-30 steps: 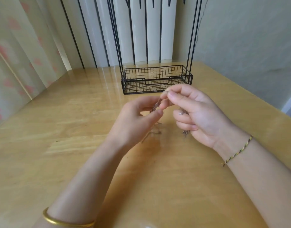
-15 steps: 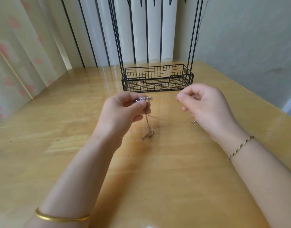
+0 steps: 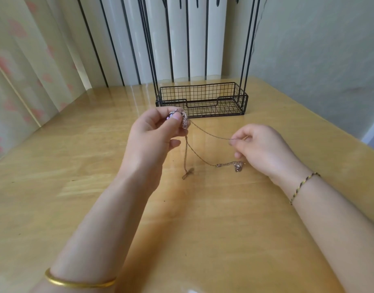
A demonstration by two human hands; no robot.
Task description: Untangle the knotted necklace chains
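One left hand (image 3: 152,135) gripping bunched necklace chains (image 3: 184,123), one right hand (image 3: 264,149) pinching a single strand (image 3: 211,135), one wire basket (image 3: 243,100) behind.

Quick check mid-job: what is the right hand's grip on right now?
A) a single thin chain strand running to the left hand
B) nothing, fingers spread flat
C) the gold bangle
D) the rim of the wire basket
A: the right hand pinches a thin chain strand at its fingertips, and that strand runs up to the bunch held in the left hand.
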